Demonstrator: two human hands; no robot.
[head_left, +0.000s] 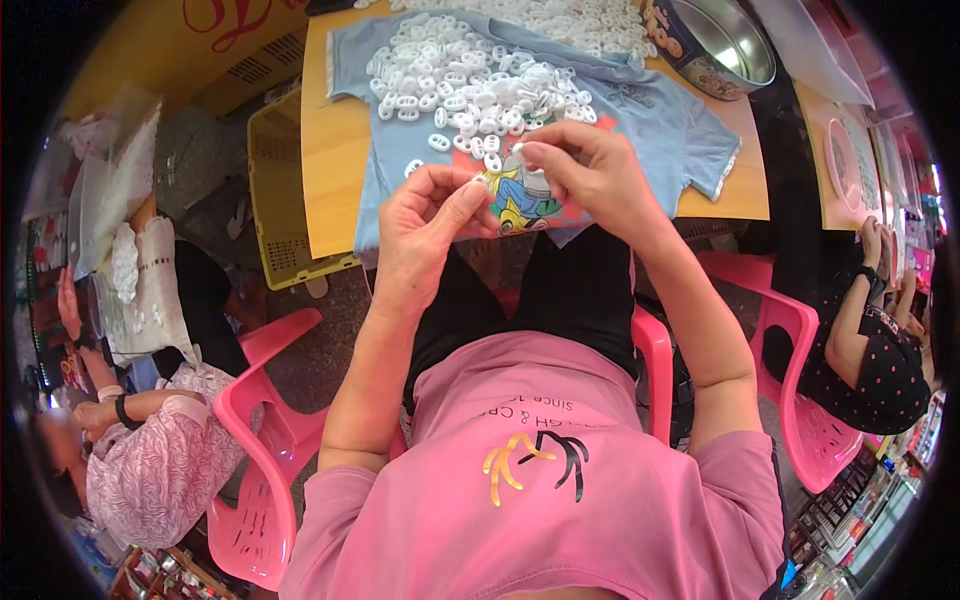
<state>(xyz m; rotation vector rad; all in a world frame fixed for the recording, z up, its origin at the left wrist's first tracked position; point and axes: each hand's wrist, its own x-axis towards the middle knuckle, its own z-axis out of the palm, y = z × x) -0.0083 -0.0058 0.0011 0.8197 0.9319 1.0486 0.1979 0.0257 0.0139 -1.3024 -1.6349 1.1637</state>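
A loose heap of small white oval plastic pieces with holes (470, 75) is spread on a light blue T-shirt (640, 125) with a colourful cartoon print (530, 200). Over the shirt's near part, my left hand (428, 212) is closed, thumb and forefinger pinched; what lies between their tips is too small to make out. To its right, my right hand (598, 178) pinches a small white piece (518, 148), partly hidden by the fingers. The two hands are a short way apart, just in front of the heap's near edge.
The shirt lies on a yellow-brown table (328, 180). A round metal tin (712, 50) stands at its far right. At left are a yellow crate (278, 200) and a pink chair (262, 430); another pink chair (800, 340) is at right. People sit on both sides.
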